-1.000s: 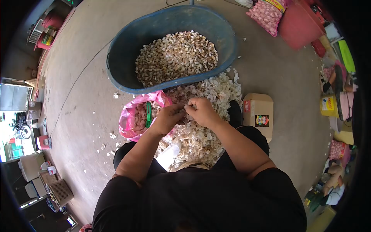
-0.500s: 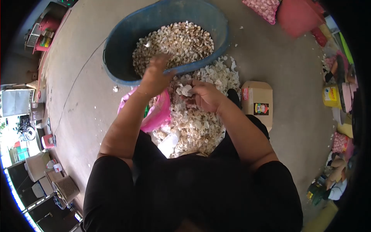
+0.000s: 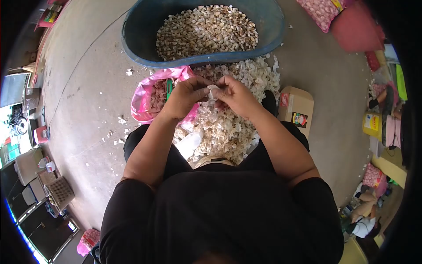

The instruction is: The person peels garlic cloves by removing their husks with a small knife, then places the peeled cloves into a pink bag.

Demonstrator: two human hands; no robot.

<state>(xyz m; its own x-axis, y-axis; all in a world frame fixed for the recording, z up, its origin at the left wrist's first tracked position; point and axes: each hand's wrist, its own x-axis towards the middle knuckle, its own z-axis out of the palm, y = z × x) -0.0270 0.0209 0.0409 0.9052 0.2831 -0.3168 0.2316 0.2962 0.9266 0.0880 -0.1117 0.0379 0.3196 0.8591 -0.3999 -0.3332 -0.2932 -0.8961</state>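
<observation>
My left hand (image 3: 182, 97) and my right hand (image 3: 235, 97) meet in front of me, both pinching a small whitish garlic clove (image 3: 212, 90) with papery skin hanging from it. Beneath them spreads a big heap of pale garlic skins (image 3: 228, 136). Beyond the hands stands a blue tub (image 3: 202, 59) holding many garlic cloves (image 3: 206, 33). Beside my left hand, a pink plastic bag (image 3: 140, 102) lies open with reddish-brown pieces (image 3: 157, 97) and a green object (image 3: 169, 88) inside.
A cardboard box (image 3: 301, 103) sits right of the skins, near a dark shoe (image 3: 269, 103). Pink net sacks (image 3: 321, 13) lie at the upper right. A yellow container (image 3: 372, 123) and a seated person (image 3: 365, 220) are at the right edge. Baskets (image 3: 59, 192) stand at left.
My left hand has come back from over the tub's near edge and joined my right hand at the clove. The view has shifted, with the tub now higher in it.
</observation>
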